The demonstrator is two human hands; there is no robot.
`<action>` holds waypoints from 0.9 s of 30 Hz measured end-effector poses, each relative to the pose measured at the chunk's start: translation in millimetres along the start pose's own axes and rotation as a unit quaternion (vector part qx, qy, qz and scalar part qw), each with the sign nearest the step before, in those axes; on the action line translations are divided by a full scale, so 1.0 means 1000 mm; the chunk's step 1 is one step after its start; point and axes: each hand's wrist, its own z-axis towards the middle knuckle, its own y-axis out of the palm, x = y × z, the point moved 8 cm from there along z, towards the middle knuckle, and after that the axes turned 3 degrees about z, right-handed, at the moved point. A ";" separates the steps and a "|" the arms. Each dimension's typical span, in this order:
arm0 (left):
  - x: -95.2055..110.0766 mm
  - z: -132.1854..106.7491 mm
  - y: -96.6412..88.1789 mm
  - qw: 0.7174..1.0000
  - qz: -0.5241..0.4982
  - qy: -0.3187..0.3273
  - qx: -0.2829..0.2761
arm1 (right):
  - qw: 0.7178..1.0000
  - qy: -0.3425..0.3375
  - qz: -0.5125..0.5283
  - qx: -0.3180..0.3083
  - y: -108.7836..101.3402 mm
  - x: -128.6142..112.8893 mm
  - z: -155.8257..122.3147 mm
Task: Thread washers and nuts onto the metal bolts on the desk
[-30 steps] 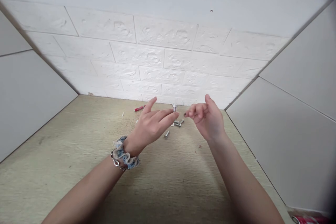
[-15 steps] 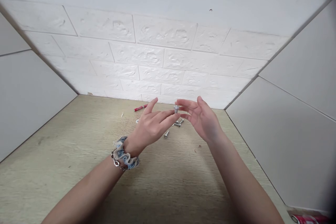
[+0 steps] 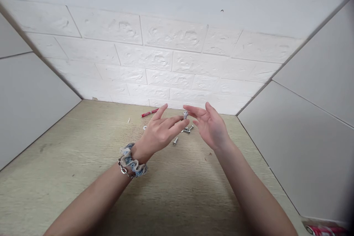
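Above the tabletop, my left hand (image 3: 160, 132) pinches an upright metal bolt (image 3: 185, 117) between thumb and fingers, index finger raised. A wider silvery ring, a nut or washer, shows near the bolt's top. My right hand (image 3: 211, 127) is on the other side with its thumb up and fingers stretched out; its fingertips reach the bolt's upper end and seem to touch it. Below the hands lie several loose bolts (image 3: 190, 128), with a single bolt (image 3: 175, 141) nearer to me. A pale washer (image 3: 144, 128) is partly hidden by my left hand.
A thin red cylinder (image 3: 148, 113) lies at the back of the wooden tabletop (image 3: 83, 147). A white brick-patterned wall (image 3: 160, 59) closes off the back, with pale panels at both sides. Another red cylinder (image 3: 326, 230) shows at the bottom right corner.
My right hand's fingers have shifted slightly left over the bolt's top, and its lower fingers have drawn back from it. My left hand keeps its hold, barely moved.
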 end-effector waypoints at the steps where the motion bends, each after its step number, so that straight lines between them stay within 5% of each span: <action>1: 0.000 0.000 0.000 1.000 0.000 0.002 0.001 | 1.000 0.013 0.000 -0.015 0.004 0.003 -0.001; 7: 0.000 -0.001 0.003 1.000 -0.001 0.009 -0.010 | 0.983 -0.122 0.096 0.100 -0.021 -0.012 0.002; 11: -0.001 -0.002 0.004 1.000 -0.001 0.012 -0.013 | 0.990 -0.081 0.073 0.093 -0.022 -0.006 0.006; 17: 0.001 0.001 0.002 1.000 -0.001 0.014 -0.003 | 0.998 0.037 0.007 -0.042 0.008 0.014 0.004; 23: 0.002 -0.001 0.004 1.000 0.002 0.015 -0.011 | 0.989 -0.052 0.101 0.096 -0.022 0.001 0.007; 27: 0.001 -0.001 0.005 1.000 0.002 0.012 -0.011 | 0.993 -0.069 0.056 0.074 -0.017 -0.005 0.005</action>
